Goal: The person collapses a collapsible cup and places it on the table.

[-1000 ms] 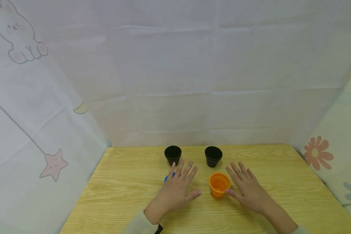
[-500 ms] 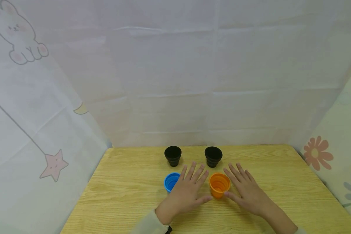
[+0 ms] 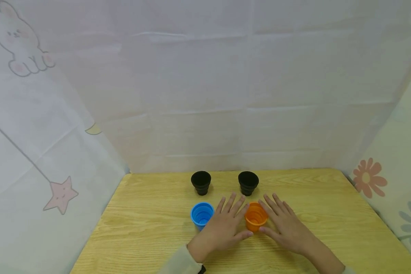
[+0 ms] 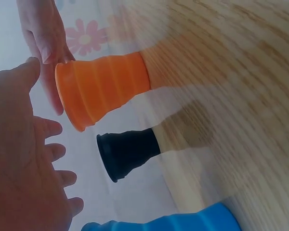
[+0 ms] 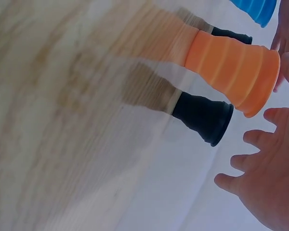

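One orange cup is being flanked by left hand and right hand, fingers being held spread, released.
It is standing upright on table between them; contact cannot be told. Blue cup is standing to its left, being partly overlapped by left hand; left black cup and right black cup are standing behind.

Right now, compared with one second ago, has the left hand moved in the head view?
Yes. Judged against the blue cup, the left hand has shifted to the person's right, toward the orange cup.
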{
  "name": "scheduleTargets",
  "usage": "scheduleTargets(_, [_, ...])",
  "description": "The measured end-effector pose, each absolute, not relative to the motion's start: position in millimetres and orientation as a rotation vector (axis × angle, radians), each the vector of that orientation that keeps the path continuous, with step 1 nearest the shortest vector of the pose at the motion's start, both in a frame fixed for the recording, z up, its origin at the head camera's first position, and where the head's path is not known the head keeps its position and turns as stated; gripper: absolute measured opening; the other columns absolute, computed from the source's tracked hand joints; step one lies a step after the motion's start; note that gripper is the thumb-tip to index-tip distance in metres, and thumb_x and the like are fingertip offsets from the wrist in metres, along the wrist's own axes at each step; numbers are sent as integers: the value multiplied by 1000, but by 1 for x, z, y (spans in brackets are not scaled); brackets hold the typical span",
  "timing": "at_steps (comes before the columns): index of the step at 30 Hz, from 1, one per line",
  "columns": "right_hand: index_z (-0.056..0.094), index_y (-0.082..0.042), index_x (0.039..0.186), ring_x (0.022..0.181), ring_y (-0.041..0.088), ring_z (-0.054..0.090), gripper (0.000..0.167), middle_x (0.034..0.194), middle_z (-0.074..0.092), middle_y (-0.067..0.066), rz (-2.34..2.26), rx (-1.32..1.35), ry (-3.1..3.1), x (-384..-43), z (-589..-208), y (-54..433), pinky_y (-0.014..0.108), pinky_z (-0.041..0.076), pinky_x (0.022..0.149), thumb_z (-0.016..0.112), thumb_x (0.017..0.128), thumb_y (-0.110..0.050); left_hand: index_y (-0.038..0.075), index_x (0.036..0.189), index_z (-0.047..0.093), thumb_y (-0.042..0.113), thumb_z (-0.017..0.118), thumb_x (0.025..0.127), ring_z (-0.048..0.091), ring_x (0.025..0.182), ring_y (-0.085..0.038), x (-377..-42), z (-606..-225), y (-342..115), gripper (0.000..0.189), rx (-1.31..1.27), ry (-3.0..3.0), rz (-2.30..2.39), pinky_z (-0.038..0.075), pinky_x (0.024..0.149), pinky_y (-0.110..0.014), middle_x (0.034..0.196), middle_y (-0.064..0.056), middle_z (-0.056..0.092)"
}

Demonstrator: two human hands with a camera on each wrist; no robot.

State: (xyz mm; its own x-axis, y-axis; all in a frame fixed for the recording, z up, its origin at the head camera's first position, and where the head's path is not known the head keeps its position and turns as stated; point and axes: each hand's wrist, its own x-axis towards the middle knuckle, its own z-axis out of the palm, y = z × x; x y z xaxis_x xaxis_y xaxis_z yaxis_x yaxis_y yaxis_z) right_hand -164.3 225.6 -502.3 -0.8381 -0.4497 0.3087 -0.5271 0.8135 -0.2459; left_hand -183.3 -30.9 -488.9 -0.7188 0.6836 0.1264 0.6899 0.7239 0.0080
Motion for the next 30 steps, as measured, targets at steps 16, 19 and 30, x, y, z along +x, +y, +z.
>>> scheduleTargets(16, [37,-16,158,149,44,25,75,165,27,10,448,793,-2772,-165,-507,224,71,30,111,62,97,-53,23,163,20,68,25,102,-2,157,-27,-189,-496,-19,76,-1145,-2877,-55,10,125,-53,170,2,3])
scheduleTargets(19, [37,-15,158,149,44,25,74,165,27,9,437,799,-2783,-165,-507,225,71,29,111,60,98,-53,24,163,19,69,24,101,-2,157,-26,-190,-497,-19,77,-1150,-2897,-78,10,125,-53,170,3,4])
scheduleTargets(30, [49,-12,150,141,44,41,61,161,37,8,340,851,-2754,-171,-507,228,68,37,107,66,98,-39,22,162,24,50,37,108,9,157,-24,-194,-499,-16,63,-1140,-2851,8,17,125,-49,169,3,17])
